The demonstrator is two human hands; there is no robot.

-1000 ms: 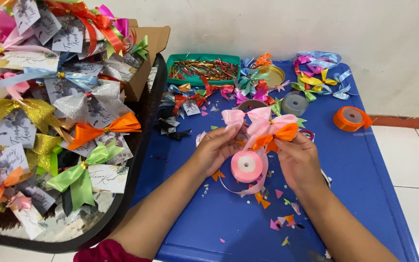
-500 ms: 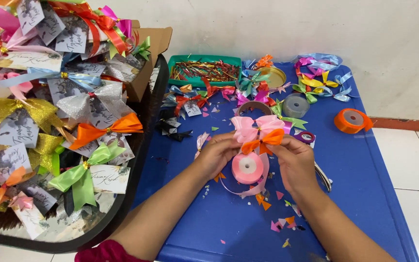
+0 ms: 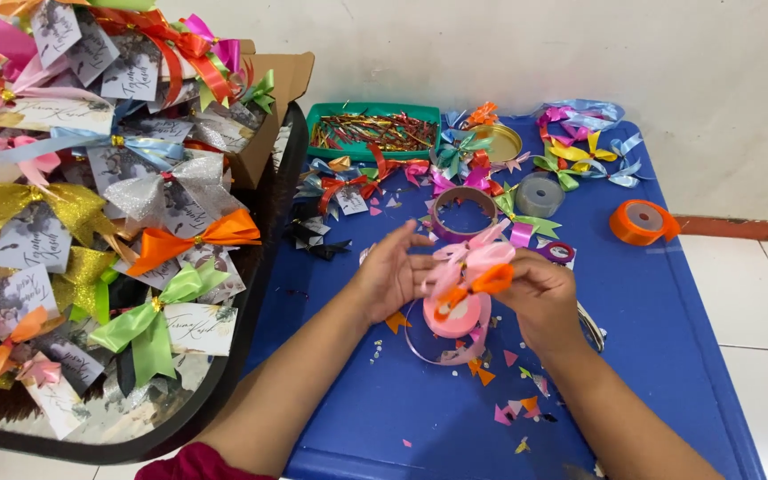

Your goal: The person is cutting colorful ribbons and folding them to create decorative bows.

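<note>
Above blue table [image 3: 668, 338], both hands pinch pink ribbon bow [image 3: 477, 262]: left hand [image 3: 388, 280] fingertips, right hand [image 3: 540, 298] at orange centre. Bow probably light, soft, slippery; best gripped at knot.

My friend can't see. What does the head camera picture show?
Two hands, left hand and right hand, hold a pink and orange ribbon bow over a blue table. A pink ribbon roll lies beneath, beside a black tray piled with tagged bows.
</note>
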